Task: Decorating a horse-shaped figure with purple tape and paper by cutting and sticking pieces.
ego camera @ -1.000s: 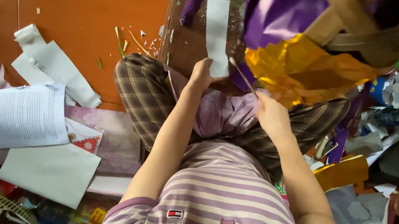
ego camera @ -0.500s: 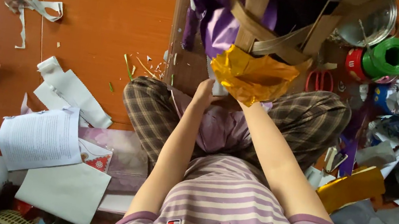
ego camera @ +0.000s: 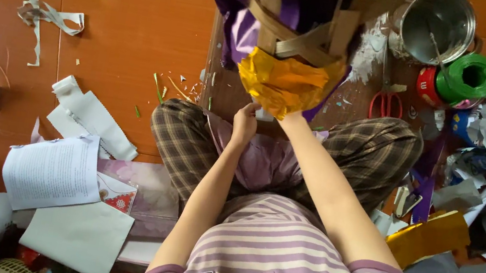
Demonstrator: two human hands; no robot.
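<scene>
Pinching white paper strip (ego camera: 263, 115), left hand (ego camera: 245, 124) fingers; right hand's hidden behind gold foil (ego camera: 284, 84).

Short-sleeved top (ego camera: 289, 256) in lilac and white horizontal stripes, purple cuffs, small red-and-dark badge on the chest. Plaid trousers (ego camera: 180, 139) in brown and dark checks. Bare forearms.

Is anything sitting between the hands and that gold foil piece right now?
Nothing visible does. The left hand is up against the lower edge of the gold foil, beside a small white scrap. The right hand is hidden behind the foil, so its contact cannot be told.
</scene>
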